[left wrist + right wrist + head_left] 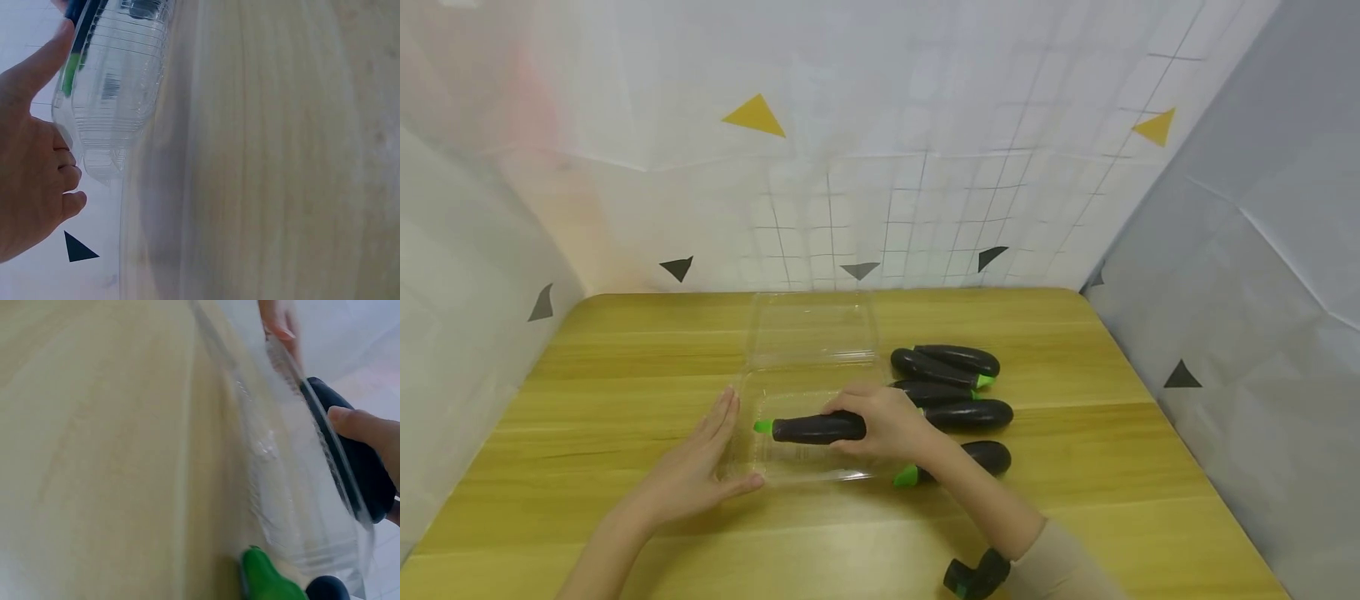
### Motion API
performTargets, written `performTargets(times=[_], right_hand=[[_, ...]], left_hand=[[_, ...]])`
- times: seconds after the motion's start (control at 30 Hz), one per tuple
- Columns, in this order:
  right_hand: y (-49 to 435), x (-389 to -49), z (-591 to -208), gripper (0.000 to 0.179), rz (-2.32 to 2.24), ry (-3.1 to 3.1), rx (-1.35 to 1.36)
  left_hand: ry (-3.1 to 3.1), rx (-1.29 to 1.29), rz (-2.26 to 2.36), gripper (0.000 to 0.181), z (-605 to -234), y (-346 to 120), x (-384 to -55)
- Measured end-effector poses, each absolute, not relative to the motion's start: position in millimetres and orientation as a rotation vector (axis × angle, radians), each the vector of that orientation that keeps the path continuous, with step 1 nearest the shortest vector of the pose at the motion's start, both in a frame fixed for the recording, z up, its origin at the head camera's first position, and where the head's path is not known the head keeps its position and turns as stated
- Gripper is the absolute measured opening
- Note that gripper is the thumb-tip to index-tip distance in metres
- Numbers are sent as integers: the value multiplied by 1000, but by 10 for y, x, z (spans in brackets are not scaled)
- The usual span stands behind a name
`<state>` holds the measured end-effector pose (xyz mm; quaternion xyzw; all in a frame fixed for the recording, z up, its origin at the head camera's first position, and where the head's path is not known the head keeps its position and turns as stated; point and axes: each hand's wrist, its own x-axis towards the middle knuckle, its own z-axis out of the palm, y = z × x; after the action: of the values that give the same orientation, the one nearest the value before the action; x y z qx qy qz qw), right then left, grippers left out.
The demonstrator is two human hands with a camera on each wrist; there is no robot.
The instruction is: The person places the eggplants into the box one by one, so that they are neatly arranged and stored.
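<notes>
My right hand (887, 421) grips a dark eggplant (818, 428) by its thick end, over the clear plastic clamshell box (790, 455). The eggplant lies crosswise, its bright green stem end pointing left. In the right wrist view, the thumb (353, 424) presses on the eggplant's dark side (356, 462) just beyond the box wall. At the box's left end rests my left hand (692, 471), fingers extended along the side and thumb at the near corner. The left wrist view has that thumb (47, 59) by the clear rim, near the green stem (71, 75).
The box's clear lid (812, 329) lies folded back behind it. Right of the box several more eggplants (970, 414) lie on the wooden table (1112, 508), one nearer eggplant (988, 457) partly behind my right wrist. A dark object (976, 575) shows beside the right sleeve.
</notes>
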<state>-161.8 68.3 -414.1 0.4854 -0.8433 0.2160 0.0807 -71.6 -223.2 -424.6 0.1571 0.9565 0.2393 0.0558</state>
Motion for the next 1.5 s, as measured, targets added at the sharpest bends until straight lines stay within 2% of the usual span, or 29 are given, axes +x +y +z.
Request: performTargets(times=[0.47, 1.07, 1.37, 1.5], right_hand=[[530, -1519, -4263, 47, 530, -2804, 1475], [597, -1553, -4282, 52, 569, -2868, 1412], [773, -1641, -4221, 59, 773, -2710, 1347], [859, -1666, -4209, 59, 1011, -2624, 1349]], left_hand=[[2910, 472, 724, 110, -4252, -2229, -692], [2907, 471, 738, 109, -4266, -2230, -690], [2909, 481, 729, 110, -4278, -2236, -701], [2910, 484, 729, 110, -4277, -2241, -704]])
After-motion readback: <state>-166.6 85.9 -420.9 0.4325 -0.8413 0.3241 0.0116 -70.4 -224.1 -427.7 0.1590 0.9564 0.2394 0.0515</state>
